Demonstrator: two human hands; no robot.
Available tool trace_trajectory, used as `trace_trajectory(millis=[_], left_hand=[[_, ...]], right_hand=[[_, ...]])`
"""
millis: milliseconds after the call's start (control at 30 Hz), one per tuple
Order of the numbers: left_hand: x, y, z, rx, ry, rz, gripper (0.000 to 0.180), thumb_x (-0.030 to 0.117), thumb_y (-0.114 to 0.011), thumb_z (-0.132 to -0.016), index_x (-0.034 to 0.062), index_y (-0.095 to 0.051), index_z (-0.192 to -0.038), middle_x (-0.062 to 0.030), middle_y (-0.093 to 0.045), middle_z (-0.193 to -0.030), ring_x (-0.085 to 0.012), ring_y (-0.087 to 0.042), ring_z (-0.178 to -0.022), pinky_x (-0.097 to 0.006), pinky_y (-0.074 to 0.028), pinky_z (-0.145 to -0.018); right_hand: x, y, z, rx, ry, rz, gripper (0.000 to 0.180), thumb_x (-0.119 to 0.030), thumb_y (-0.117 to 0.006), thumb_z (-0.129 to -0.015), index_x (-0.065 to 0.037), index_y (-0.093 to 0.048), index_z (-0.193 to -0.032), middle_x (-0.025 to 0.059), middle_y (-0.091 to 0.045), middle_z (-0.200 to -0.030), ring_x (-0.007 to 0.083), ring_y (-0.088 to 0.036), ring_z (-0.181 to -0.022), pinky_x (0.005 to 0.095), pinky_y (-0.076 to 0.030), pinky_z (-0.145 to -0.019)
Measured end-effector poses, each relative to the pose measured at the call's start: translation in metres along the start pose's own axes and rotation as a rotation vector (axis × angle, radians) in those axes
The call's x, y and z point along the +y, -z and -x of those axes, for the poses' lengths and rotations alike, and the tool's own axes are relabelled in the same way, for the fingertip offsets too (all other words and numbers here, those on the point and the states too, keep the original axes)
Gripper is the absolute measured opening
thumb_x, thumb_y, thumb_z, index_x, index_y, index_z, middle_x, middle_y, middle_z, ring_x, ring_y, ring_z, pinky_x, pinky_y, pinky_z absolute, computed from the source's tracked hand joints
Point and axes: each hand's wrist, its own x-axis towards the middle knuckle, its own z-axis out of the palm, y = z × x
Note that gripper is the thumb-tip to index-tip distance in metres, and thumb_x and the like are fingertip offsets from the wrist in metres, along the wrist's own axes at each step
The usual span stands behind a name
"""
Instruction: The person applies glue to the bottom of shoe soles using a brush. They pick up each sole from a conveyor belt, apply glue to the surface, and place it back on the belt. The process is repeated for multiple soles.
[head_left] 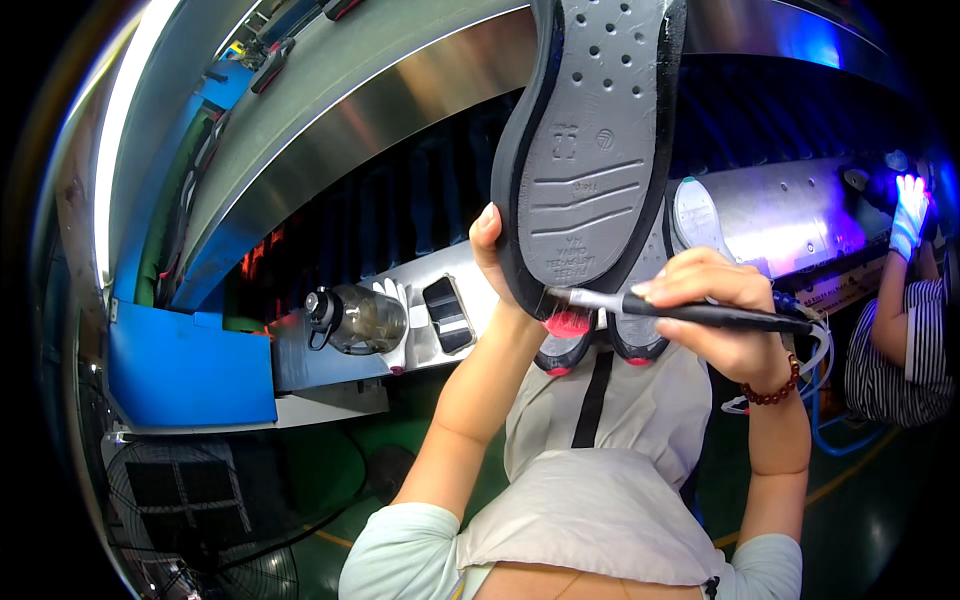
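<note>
My left hand (497, 258) grips a large grey shoe sole (585, 215) with a black rim, held up in front of me with its heel end toward me. The thumb presses the left rim; the other fingers are hidden behind the sole. In my right hand (735, 300) is a brush (598, 299) with a black handle and a pale ferrule, held like a pen. Its bristles are at the heel edge, close to a pink patch (568, 323). Beneath it, other soles (637, 340) with red-pink heel tips rest by my apron.
A dark clear bottle (372, 320) and a black-framed tray or case (450, 314) lie on the metal bench to the left, beside a blue box (190, 365). Another sole (695, 215) lies ahead. A curved conveyor (400, 100) runs beyond. At right is a co-worker's gloved hand (908, 215).
</note>
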Motion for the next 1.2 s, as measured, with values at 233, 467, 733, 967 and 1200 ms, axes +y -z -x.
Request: trace_trajectory(millis=[233,467,733,967,1200], left_hand=[[0.008,-0.001,0.0,-0.06,0.126,0.074,0.046,0.03,-0.046,-0.073,-0.0025,-0.047,-0.106,-0.0178,-0.053,-0.102,-0.0264,-0.054,-0.088,-0.036,-0.044,-0.078],[0.013,-0.006,-0.004,-0.014,0.321,0.041,0.043,0.027,-0.045,-0.073,-0.0035,-0.049,-0.103,-0.0171,-0.055,-0.098,-0.0257,-0.056,-0.083,-0.034,-0.045,-0.075],[0.019,-0.042,0.002,0.286,0.86,-0.122,0.039,0.023,-0.048,-0.073,-0.0021,-0.049,-0.103,-0.0154,-0.056,-0.095,-0.0218,-0.056,-0.081,-0.03,-0.045,-0.072],[0.02,-0.044,0.006,0.305,0.985,-0.267,0.042,0.025,-0.048,-0.074,-0.0017,-0.046,-0.106,-0.0158,-0.054,-0.096,-0.0206,-0.056,-0.079,-0.029,-0.046,-0.069],[0.026,-0.043,0.006,0.275,1.008,-0.342,0.045,0.025,-0.049,-0.074,-0.0009,-0.045,-0.109,-0.0168,-0.052,-0.1,-0.0218,-0.055,-0.085,-0.032,-0.045,-0.072]], right_hand=[[-0.003,-0.002,0.002,-0.104,0.009,-0.154,0.021,-0.001,-0.065,-0.061,-0.003,-0.061,-0.081,0.0075,-0.061,-0.083,0.0168,-0.054,-0.075,0.0259,-0.044,-0.067],[-0.014,0.001,0.001,-0.342,0.002,-0.15,0.017,-0.003,-0.066,-0.062,-0.004,-0.062,-0.079,0.0093,-0.062,-0.081,0.0193,-0.06,-0.072,0.0264,-0.046,-0.065],[-0.017,0.025,0.005,-0.573,-0.011,0.113,0.015,-0.001,-0.063,-0.063,-0.002,-0.061,-0.079,0.0127,-0.061,-0.082,0.0223,-0.061,-0.072,0.0246,-0.049,-0.061],[-0.02,0.039,0.015,-0.682,-0.093,0.349,0.013,-0.002,-0.06,-0.067,-0.004,-0.061,-0.079,0.0097,-0.061,-0.084,0.02,-0.061,-0.074,0.0237,-0.048,-0.058],[-0.012,0.049,0.019,-0.593,-0.028,0.373,0.014,-0.004,-0.061,-0.066,-0.007,-0.06,-0.08,0.0031,-0.062,-0.087,0.0137,-0.061,-0.073,0.0202,-0.042,-0.049]])
